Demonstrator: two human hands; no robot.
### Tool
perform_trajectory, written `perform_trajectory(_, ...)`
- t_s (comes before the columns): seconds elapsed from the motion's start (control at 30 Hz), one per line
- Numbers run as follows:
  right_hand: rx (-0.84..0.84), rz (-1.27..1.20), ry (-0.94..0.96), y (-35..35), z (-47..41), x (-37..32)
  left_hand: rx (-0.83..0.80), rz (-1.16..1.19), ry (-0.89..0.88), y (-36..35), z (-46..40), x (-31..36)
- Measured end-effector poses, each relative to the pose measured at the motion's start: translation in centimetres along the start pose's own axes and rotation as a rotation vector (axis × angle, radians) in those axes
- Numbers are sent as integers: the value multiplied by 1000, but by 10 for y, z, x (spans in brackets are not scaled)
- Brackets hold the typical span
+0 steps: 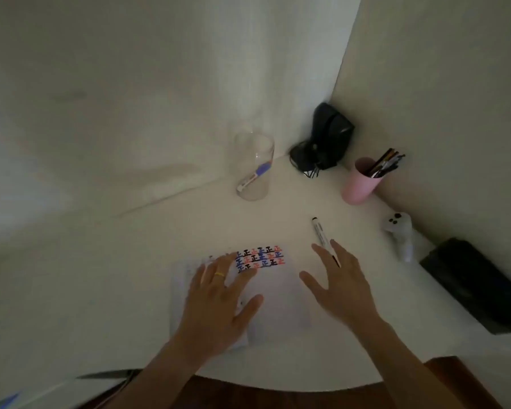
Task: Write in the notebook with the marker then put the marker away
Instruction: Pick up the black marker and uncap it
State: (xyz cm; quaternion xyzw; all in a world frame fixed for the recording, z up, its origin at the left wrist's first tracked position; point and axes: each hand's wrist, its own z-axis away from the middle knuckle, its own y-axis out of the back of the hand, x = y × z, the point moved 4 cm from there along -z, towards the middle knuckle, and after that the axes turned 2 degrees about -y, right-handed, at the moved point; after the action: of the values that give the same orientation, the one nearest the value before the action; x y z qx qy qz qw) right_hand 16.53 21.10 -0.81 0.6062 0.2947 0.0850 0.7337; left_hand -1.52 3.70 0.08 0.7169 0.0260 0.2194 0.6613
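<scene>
A white notebook [278,293] lies open on the white table, with rows of black, blue and red marks along its top edge. My left hand [219,302] rests flat on its left page, fingers spread, a yellow ring on one finger. A white marker with a black cap [320,231] lies on the table just right of the notebook. My right hand [341,286] hovers open over the marker's near end, which its fingers partly hide; it holds nothing. A clear glass [254,166] at the back holds a blue-capped marker [255,175].
A pink cup [359,184] with several pens stands at the back right. A black device [326,137] with cables fills the corner. A white game controller [398,228] and a black case [472,284] lie along the right wall. The table's [130,276] round front edge is near my arms.
</scene>
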Motion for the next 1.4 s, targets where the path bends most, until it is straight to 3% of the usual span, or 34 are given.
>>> perform_trajectory(0.27, 254, 79, 55, -82, -17, 30, 146, -19, -46, -86, -12, -33)
perform_trajectory(0.5, 463, 33, 116, -83, -11, 32, 239, -2, -41, -91, -7, -31)
perform_trajectory(0.67, 503, -41, 135, -74, 13, 28, 318, -31, -71, -89, 0, -27)
perform_trajectory(0.8, 512, -139, 74, -68, 63, 24, 245, -175, -40, -75, 20, -15)
perform_trajectory(0.93, 565, -174, 17, -55, 101, 17, 167, -150, 56, -68, 38, -15)
perform_trajectory(1.07, 432, -316, 28, -49, 110, -7, 193, -105, 98, -70, 52, -30)
perform_trajectory(1.27, -10, -1156, -23, -63, 76, -55, 215, -80, 77, -69, 50, -49)
perform_trajectory(1.4, -127, -1287, -19, -69, 36, -74, 231, -123, 26, -59, 31, -58)
